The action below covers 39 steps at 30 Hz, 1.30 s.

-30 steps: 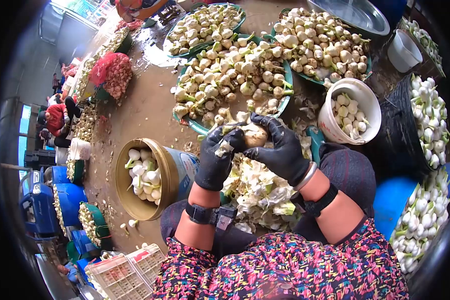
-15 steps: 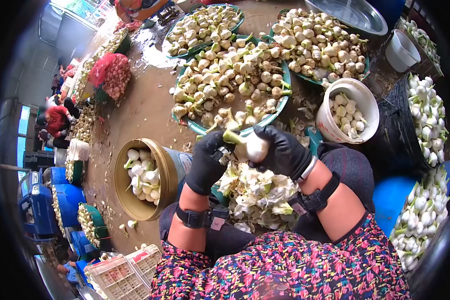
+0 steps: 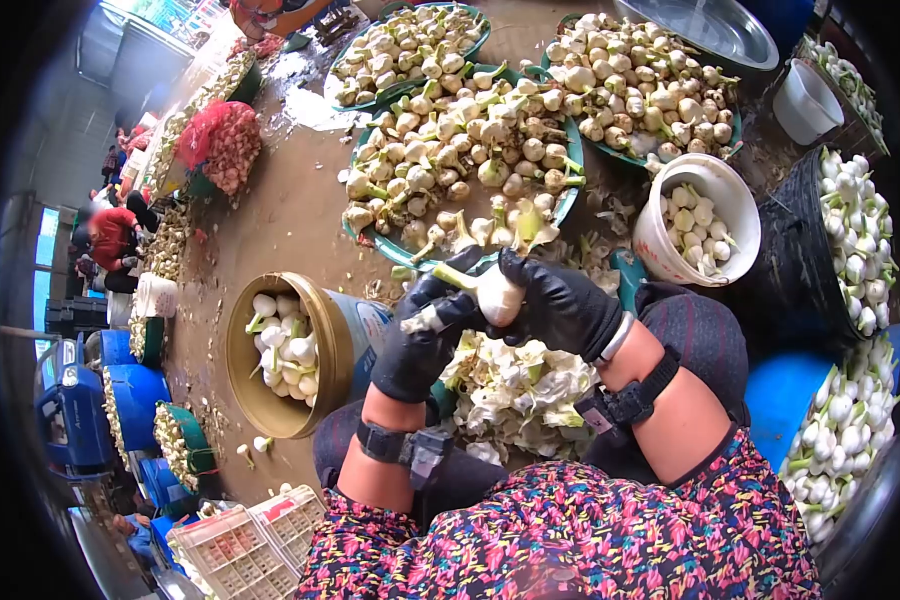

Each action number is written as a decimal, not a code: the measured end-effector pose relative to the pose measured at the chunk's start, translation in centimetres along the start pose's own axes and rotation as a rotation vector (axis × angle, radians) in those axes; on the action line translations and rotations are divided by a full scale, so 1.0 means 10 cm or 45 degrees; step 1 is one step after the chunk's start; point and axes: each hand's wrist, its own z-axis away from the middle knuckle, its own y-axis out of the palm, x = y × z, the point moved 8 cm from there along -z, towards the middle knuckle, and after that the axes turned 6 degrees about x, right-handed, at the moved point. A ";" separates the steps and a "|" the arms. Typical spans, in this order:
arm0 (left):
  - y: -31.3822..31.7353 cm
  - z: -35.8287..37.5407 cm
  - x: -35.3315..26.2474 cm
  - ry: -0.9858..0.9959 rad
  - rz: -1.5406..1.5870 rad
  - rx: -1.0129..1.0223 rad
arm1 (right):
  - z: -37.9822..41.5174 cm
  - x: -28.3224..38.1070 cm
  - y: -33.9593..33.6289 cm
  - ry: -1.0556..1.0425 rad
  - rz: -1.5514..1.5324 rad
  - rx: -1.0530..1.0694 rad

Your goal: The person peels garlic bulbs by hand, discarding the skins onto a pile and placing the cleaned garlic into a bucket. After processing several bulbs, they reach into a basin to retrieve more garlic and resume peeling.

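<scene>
Between my two black-gloved hands is a white garlic bulb with a short green stem that points up to the left. My left hand is closed around the stem side, with pale peel on its fingers. My right hand grips the bulb from the other side. Below them lies a heap of white garlic peel between my knees. Just beyond my hands, a round green-rimmed basin holds unpeeled garlic bulbs. A loose piece of leafy peel is at its near edge.
A yellowish bucket of clean bulbs lies tilted at left. A white bucket with bulbs stands at right, beside a black tub of garlic. More garlic basins lie ahead. A person in red sits far left.
My left hand has turned and moved slightly down, its fingers shifting on the bulb. The bulb has tilted and sits a little lower. Leafy peel now shows at the basin's near edge.
</scene>
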 end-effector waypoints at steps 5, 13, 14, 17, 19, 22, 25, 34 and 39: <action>-0.09 0.01 0.03 -0.063 0.233 -0.021 | 0.16 0.41 0.05 -0.809 0.876 -0.343; -0.40 0.05 0.05 -0.001 -0.018 -0.259 | 0.13 -0.14 0.30 -0.320 2.452 0.040; -0.40 0.05 0.07 0.002 -0.023 -0.253 | 0.09 -0.13 0.30 -0.326 2.450 0.034; -0.39 0.06 0.19 -0.056 0.085 -0.267 | 0.05 0.18 -0.06 -0.277 2.132 -0.545; -0.35 0.08 0.20 -0.078 0.281 -0.292 | 0.07 0.40 -0.04 -0.673 2.066 -0.553; -0.33 0.06 0.31 0.002 0.242 -0.308 | 0.23 0.62 0.28 -0.965 2.060 -0.620; -0.21 0.07 0.37 -0.125 1.049 -0.303 | 0.10 0.44 0.06 -0.476 1.323 -0.472; -0.06 0.03 0.39 -0.285 1.291 -0.374 | 0.17 0.59 -0.37 -0.674 0.847 -0.764; -0.22 0.13 0.39 -0.311 1.338 -0.495 | 0.32 0.78 -0.39 -0.814 0.871 -0.966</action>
